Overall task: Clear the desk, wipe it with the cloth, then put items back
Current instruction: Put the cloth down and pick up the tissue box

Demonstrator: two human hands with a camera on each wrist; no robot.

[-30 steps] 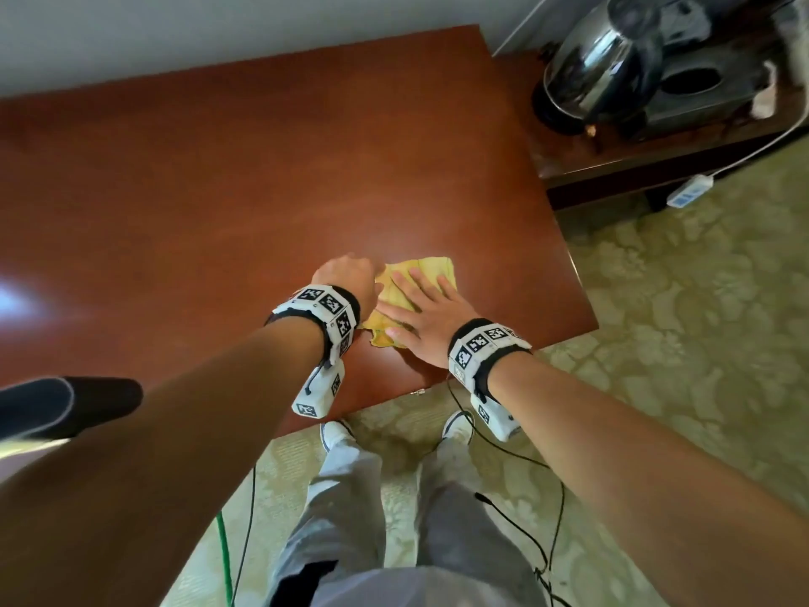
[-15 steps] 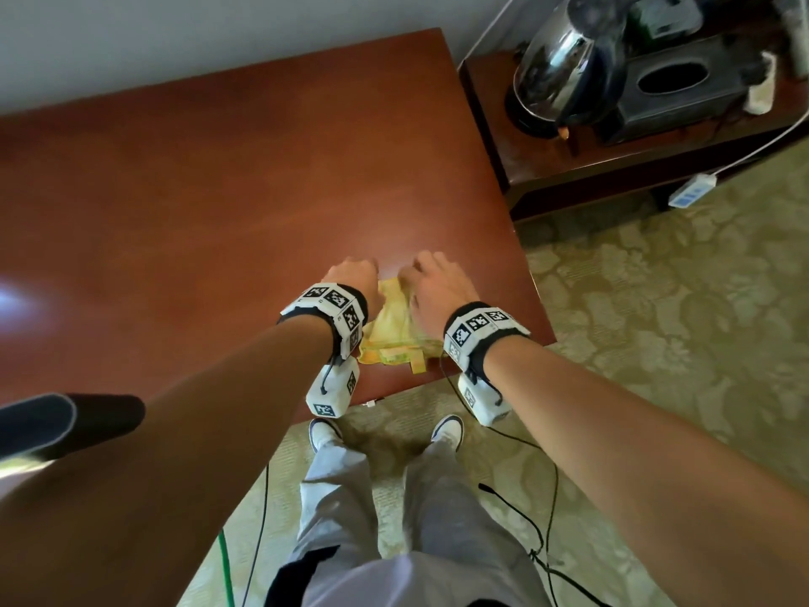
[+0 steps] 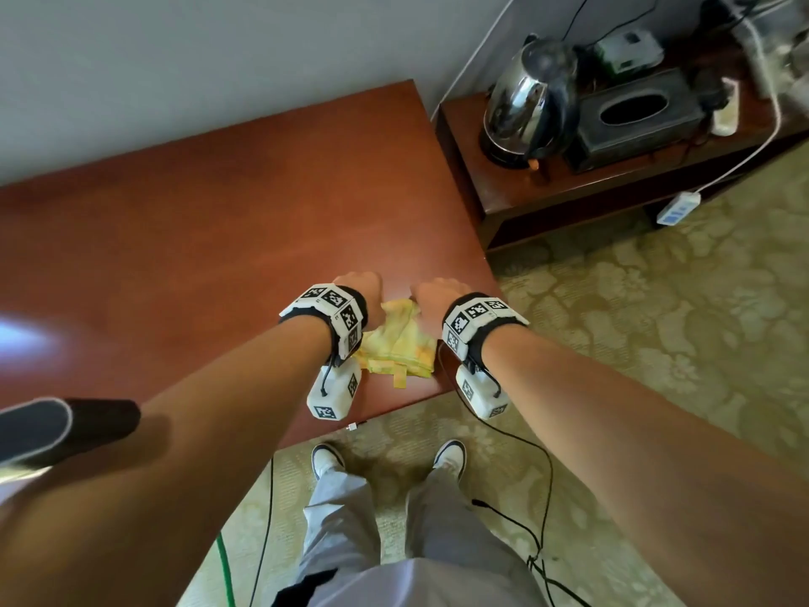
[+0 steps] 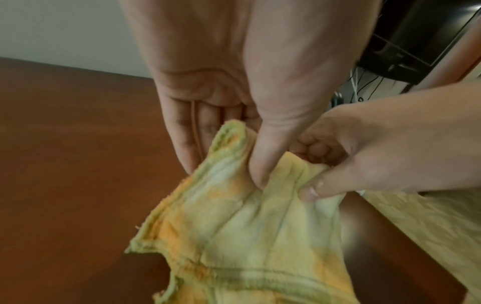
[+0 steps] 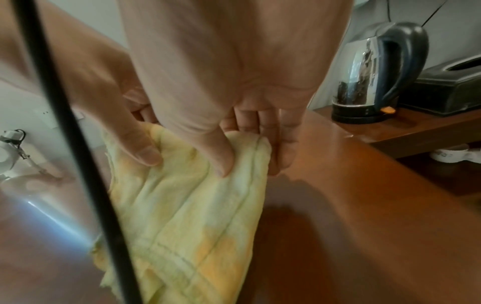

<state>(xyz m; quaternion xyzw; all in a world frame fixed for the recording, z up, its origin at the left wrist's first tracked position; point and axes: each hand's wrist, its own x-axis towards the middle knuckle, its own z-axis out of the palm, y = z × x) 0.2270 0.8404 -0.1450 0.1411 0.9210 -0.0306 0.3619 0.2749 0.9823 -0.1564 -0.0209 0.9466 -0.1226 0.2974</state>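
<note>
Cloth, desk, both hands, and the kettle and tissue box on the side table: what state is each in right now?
cloth: lifted at its top edge, hanging bunched, lower part on the desk.
desk: bare wood apart from the cloth.
left hand: pinches the cloth's top edge.
right hand: pinches the same edge beside it.
kettle: upright on its base on the side table.
tissue box: on the side table; no tissue shows at its slot.

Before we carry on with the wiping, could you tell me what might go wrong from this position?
Both the left hand and right hand pinch only the cloth top edge, so it may slip. The cloth hangs near the desk front edge and could drop. A cable trails by the feet.
</note>
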